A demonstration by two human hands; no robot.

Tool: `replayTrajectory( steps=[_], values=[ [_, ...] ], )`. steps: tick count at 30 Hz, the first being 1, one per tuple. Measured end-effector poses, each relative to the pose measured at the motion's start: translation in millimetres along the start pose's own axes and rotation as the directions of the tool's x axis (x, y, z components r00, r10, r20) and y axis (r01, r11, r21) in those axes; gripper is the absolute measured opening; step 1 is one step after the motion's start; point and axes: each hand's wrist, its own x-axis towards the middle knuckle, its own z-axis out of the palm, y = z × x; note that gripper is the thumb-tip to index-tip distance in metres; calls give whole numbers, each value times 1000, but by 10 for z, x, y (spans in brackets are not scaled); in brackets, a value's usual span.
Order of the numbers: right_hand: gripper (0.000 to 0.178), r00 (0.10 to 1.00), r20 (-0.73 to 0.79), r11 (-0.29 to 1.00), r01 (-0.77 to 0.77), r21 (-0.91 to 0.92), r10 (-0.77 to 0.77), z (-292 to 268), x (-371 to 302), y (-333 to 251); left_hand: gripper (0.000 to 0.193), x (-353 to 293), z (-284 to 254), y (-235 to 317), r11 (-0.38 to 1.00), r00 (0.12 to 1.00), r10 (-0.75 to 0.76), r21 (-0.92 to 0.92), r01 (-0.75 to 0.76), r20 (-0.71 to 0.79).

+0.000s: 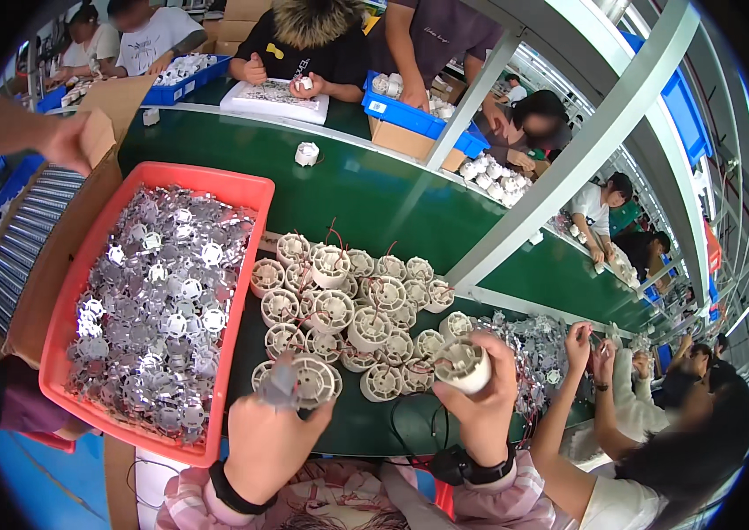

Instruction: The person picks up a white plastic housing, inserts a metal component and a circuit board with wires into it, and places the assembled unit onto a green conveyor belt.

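Left hand (270,435) pinches metal piece (281,385); raised right hand (484,399) grips white housing (463,364)

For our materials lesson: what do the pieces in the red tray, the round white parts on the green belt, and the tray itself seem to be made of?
Pieces in the tray: probably thin stamped metal, bright silvery, with sharp glints.
Round white parts: likely moulded plastic, matt off-white, ribbed; the right hand holds one.
Red tray: seemingly plastic, with a smooth, even-coloured wall and rounded rim.
Belt: smooth, slightly glossy green, perhaps rubbery.

Head cam looks down, close over green bench (392,199).
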Motion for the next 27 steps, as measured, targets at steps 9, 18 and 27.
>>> replayTrajectory(
  steps=[9, 18, 27],
  values=[
    [57, 973, 131, 933, -139, -333, 192, 49, 189, 840, 61, 426, 221, -135, 959, 993, 100, 271, -80, -64],
    [66, 959, 276, 818, 106, -566, 66, -203, 136, 412, 33, 98, 151, -203, 934, 953, -3, -343, -106, -302],
    [65, 827, 356, 769, 547, -331, -435, -160, -251, -520, 19, -364, -59, 239, 213, 932, -27, -909, 358, 361]
  ],
)
